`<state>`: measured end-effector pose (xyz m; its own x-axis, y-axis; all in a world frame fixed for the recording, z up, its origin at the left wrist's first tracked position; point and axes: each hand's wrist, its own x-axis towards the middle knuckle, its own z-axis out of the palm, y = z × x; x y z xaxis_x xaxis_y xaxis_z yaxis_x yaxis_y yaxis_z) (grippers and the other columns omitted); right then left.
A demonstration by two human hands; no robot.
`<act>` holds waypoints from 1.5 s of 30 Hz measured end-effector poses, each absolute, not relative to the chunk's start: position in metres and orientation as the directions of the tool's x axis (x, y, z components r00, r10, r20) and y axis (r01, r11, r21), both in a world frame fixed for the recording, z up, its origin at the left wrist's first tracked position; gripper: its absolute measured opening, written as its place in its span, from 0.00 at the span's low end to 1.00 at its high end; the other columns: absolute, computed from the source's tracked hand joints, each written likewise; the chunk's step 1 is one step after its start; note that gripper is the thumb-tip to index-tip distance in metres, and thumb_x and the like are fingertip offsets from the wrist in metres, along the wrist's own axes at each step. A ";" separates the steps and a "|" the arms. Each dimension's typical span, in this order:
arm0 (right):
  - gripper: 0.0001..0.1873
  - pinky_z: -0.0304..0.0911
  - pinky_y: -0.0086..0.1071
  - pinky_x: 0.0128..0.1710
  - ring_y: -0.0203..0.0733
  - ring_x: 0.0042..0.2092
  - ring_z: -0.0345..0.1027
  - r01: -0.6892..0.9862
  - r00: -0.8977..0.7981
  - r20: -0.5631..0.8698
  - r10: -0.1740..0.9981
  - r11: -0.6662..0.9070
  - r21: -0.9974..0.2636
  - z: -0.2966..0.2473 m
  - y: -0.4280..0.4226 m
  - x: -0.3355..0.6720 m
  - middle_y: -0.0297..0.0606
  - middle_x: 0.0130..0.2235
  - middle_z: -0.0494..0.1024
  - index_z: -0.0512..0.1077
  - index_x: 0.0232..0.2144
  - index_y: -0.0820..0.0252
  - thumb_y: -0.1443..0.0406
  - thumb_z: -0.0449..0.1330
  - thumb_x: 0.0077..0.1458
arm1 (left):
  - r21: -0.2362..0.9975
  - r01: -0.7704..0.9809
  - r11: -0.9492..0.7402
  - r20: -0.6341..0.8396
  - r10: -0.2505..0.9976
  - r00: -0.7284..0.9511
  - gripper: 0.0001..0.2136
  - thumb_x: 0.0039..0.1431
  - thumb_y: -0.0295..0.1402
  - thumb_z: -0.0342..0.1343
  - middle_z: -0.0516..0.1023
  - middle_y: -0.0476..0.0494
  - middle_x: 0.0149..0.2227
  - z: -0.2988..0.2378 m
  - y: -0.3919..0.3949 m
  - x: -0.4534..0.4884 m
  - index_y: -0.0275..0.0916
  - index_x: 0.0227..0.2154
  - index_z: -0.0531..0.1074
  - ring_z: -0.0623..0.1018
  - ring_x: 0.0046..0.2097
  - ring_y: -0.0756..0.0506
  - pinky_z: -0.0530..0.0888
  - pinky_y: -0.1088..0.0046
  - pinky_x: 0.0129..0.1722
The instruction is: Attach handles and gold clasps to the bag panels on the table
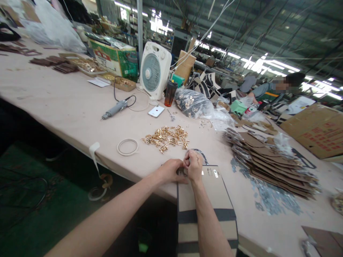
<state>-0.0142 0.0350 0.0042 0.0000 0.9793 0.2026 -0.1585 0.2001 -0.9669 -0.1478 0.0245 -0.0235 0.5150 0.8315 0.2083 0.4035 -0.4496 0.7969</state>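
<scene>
A beige panel with black stripes (205,196) lies over the table's front edge and hangs towards me. Small metal plates (215,173) sit near its far edge. At the panel's far left corner, my left hand (173,170) has its fingers closed around the edge. My right hand (193,164) is closed in a pinch just above that corner, close against the left fingers; what it pinches is hidden. A dark cord loop (201,153) shows behind my right hand. Beyond my hands lies a loose pile of gold-coloured metal fittings (168,137).
Left of the pile is a tape roll (128,147). An electric screwdriver (115,109), a phone (156,111), a tumbler (170,93) and a fan (154,69) stand farther back. To the right are stacked brown pieces (270,160) and scattered grey plates (273,196). Another person works at far right.
</scene>
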 end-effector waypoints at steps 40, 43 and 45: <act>0.22 0.45 0.22 0.16 0.28 0.18 0.48 -0.242 0.629 0.120 0.768 0.340 -0.909 -0.005 -0.040 0.166 0.21 0.19 0.57 0.63 0.27 0.57 0.48 0.59 0.62 | 0.558 0.519 -0.648 0.450 0.761 0.467 0.24 0.59 0.46 0.65 0.78 0.41 0.59 -0.050 0.024 -0.144 0.49 0.57 0.75 0.79 0.59 0.36 0.76 0.54 0.61; 0.23 0.47 0.23 0.17 0.29 0.18 0.52 -0.020 0.754 0.122 0.645 0.209 -0.978 -0.006 -0.045 0.229 0.22 0.22 0.61 0.67 0.32 0.58 0.44 0.62 0.58 | 0.490 0.517 -0.702 0.504 0.712 0.489 0.23 0.62 0.45 0.62 0.76 0.41 0.62 -0.045 0.020 -0.142 0.48 0.59 0.74 0.76 0.62 0.36 0.75 0.52 0.62; 0.27 0.48 0.25 0.16 0.30 0.18 0.54 0.166 0.744 0.147 0.652 0.033 -0.986 -0.007 -0.040 0.256 0.24 0.24 0.65 0.69 0.36 0.59 0.40 0.60 0.56 | 0.462 0.512 -0.724 0.524 0.688 0.501 0.22 0.63 0.42 0.61 0.74 0.41 0.63 -0.040 0.016 -0.140 0.48 0.59 0.73 0.74 0.63 0.36 0.74 0.52 0.64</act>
<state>0.2564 -0.0402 -0.0070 0.7436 0.6523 0.1469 0.1656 0.0331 -0.9856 -0.1405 0.0161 -0.0403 0.5009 0.6885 0.5245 0.5119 -0.7243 0.4618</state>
